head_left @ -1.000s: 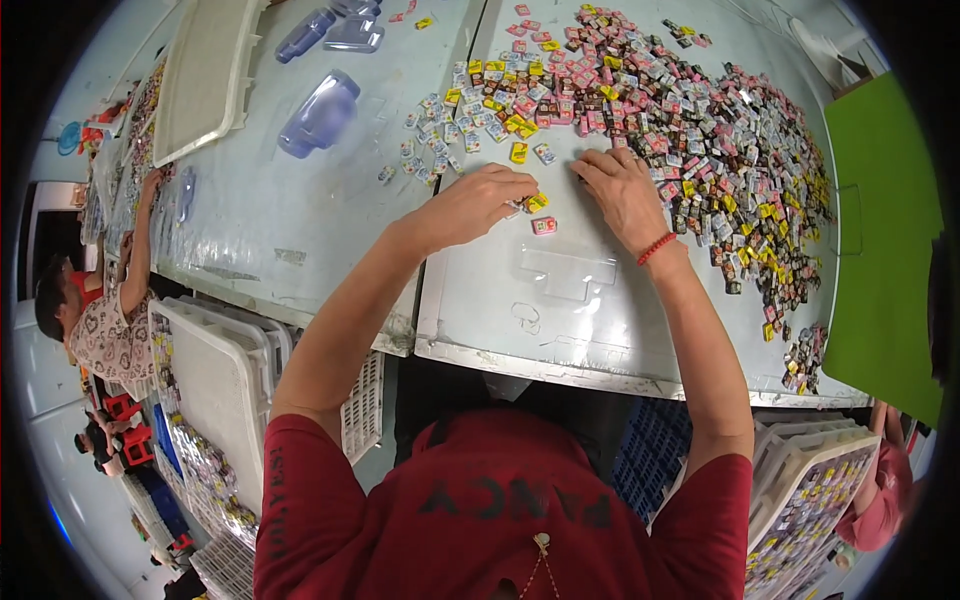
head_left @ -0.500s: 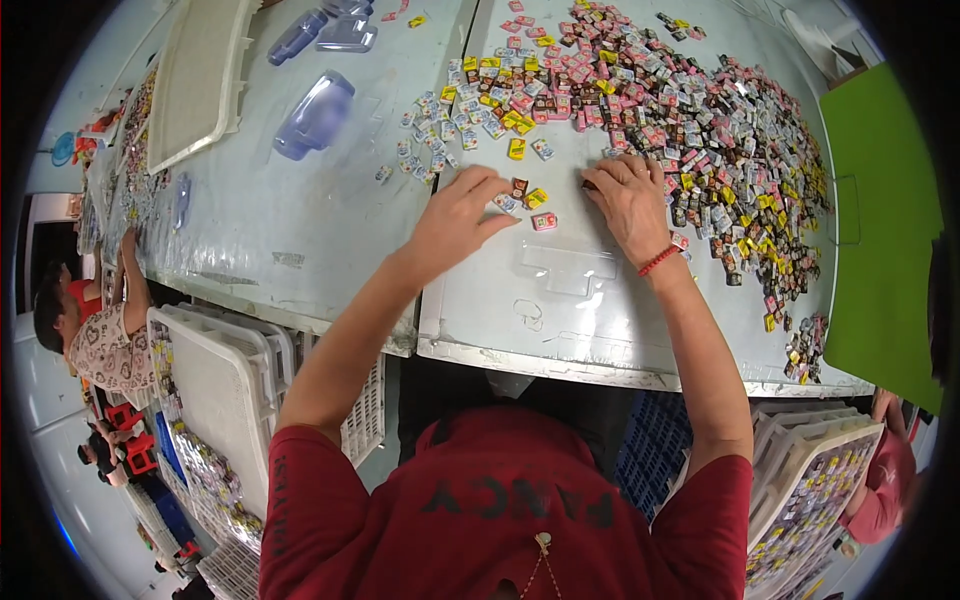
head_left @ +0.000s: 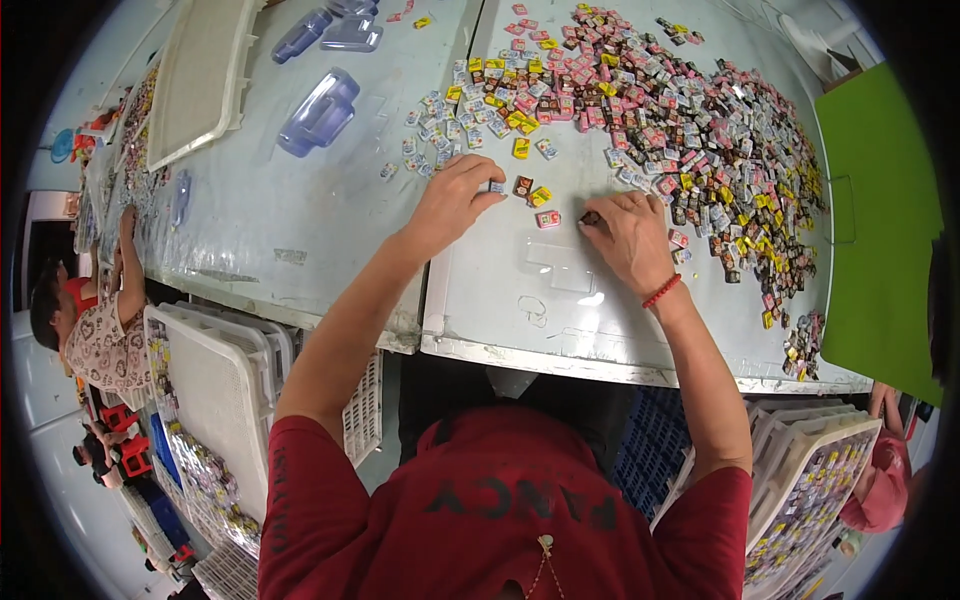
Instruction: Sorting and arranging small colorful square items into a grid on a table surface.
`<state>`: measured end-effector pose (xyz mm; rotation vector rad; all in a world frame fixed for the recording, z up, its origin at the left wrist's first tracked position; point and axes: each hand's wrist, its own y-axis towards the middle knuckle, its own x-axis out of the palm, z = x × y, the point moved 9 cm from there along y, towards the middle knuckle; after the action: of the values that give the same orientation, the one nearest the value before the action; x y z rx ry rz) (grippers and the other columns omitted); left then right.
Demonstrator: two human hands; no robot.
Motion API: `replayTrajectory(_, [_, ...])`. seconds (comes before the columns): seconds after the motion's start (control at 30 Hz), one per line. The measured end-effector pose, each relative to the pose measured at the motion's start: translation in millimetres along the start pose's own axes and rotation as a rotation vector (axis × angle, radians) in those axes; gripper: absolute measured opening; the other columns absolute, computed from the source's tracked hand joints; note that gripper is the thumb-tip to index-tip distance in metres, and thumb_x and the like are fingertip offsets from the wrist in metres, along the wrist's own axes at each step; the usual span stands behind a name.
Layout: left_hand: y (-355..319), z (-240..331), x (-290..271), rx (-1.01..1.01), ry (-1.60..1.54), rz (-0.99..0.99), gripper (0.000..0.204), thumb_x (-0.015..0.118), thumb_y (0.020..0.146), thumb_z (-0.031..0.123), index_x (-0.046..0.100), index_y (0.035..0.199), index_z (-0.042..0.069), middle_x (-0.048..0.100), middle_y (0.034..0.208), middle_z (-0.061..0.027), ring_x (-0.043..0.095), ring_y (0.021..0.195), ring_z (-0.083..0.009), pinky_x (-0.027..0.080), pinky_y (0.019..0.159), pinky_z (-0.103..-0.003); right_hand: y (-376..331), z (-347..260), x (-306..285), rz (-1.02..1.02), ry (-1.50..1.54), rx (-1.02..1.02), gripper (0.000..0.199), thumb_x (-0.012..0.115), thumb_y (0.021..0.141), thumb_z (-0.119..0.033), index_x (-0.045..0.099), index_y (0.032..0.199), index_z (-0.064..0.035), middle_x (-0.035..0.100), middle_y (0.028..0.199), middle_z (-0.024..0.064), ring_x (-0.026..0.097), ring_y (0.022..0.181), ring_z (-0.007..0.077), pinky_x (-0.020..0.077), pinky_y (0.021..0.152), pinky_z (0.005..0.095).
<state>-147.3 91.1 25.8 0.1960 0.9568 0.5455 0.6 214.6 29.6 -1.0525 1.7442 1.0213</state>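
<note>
My left hand [head_left: 450,205] pinches a small white-and-blue box [head_left: 497,186] between thumb and fingers, just above the table. In my right hand [head_left: 634,238], a small dark brown box [head_left: 590,217] sits between the thumb and fingertips. Between the hands lie a loose brown box [head_left: 523,186], a yellow box [head_left: 540,196] and a pink box [head_left: 547,219]. Nearer to me, a clear plastic tray [head_left: 560,265] with shaped outlines rests on the tabletop, hard to see against it.
A large heap of tiny boxes [head_left: 720,150] in pink, brown, white and yellow covers the right and far side. Blue-tinted clear plastic trays [head_left: 318,112] lie at the far left, beside a white crate [head_left: 205,80]. A green panel [head_left: 880,230] stands right. Another person [head_left: 110,340] works at left.
My left hand has closed on the white-and-blue box and lifted it from beside the loose brown one. My right hand has come nearer to me, away from the heap, holding the dark brown box.
</note>
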Motion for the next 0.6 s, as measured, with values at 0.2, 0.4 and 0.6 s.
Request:
replayTrajectory(0.2, [15.3, -1.0, 17.6, 0.033, -0.025, -0.232, 0.03, 0.07, 0.075, 0.013, 0.06, 0.103, 0.006, 0.061, 0.104, -0.0087, 0.055, 0.102, -0.0281, 0.044, 0.088, -0.037, 5.2, -16.7, 6.0, -0.08, 0.05, 0.021, 0.022, 0.068, 0.076, -0.019, 0.065, 0.095, -0.0087, 0.065, 0.086, 0.0052, 0.057, 0.088, 0.0241, 0.038, 0.083, 0.038])
replayTrajectory(0.4, [18.4, -4.1, 35.2, -0.021, -0.075, -0.378, 0.041, 0.07, 0.075, 0.015, 0.059, 0.114, 0.008, 0.059, 0.113, -0.0086, 0.053, 0.107, -0.0269, 0.043, 0.092, -0.036, 15.9, -13.0, 19.7, -0.122, 0.097, 0.058, 0.022, 0.067, 0.077, -0.018, 0.064, 0.097, -0.0076, 0.065, 0.091, 0.007, 0.057, 0.088, 0.0253, 0.0392, 0.083, 0.0375])
replayTrajectory(0.6, [15.8, 3.8, 7.3, 0.073, -0.053, -0.252, 0.043, 0.07, 0.075, 0.013, 0.058, 0.116, 0.007, 0.057, 0.115, -0.0112, 0.054, 0.106, -0.0281, 0.045, 0.091, -0.036, 12.5, -11.0, 5.1, -0.026, 0.143, 0.063, 0.023, 0.066, 0.078, -0.017, 0.064, 0.099, -0.0073, 0.065, 0.093, 0.0078, 0.059, 0.09, 0.0261, 0.041, 0.082, 0.0375])
